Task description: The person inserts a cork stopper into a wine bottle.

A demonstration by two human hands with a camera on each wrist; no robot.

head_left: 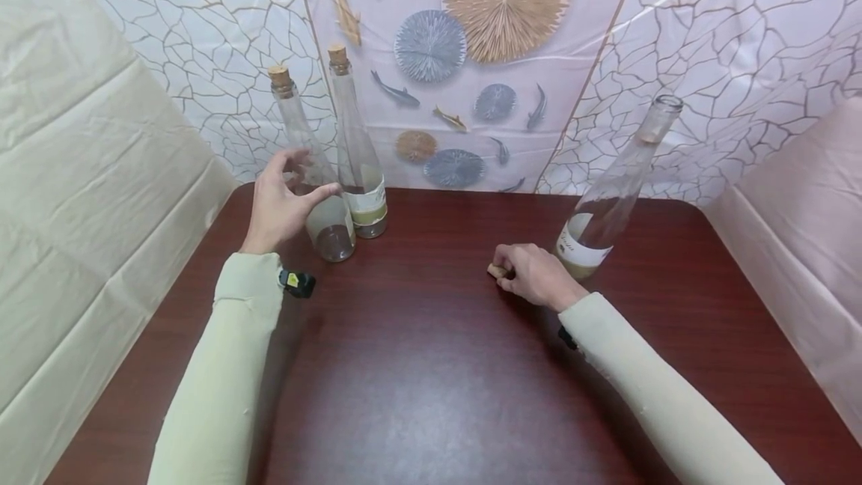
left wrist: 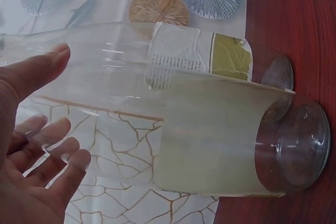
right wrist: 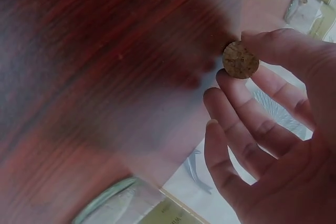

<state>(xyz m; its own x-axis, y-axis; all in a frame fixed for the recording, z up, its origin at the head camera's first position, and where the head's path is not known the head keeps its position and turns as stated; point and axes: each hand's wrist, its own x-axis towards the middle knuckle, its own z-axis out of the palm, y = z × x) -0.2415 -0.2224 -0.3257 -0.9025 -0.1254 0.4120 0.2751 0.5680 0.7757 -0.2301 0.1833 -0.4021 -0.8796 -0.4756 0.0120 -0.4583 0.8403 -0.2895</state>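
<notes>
At the left, my left hand (head_left: 279,204) is spread beside a clear glass bottle (head_left: 330,219) with a cork (head_left: 279,75) in its mouth. Thumb and fingers (left wrist: 68,174) stand apart at the bottle's shoulder, not wrapped round the glass. Just behind it is a second corked bottle (head_left: 367,197) with a white and green label. My right hand (head_left: 532,273) pinches a loose cork (right wrist: 241,60) between thumb and fingers, low over the table. Right next to that hand, an uncorked bottle (head_left: 609,197) stands upright with its mouth bare.
A dark red wooden table (head_left: 417,365) lies under everything. Behind it hangs a patterned cloth (head_left: 431,133) with fish and round motifs. Pale cloth walls line the left (head_left: 81,171) and right (head_left: 801,223) sides.
</notes>
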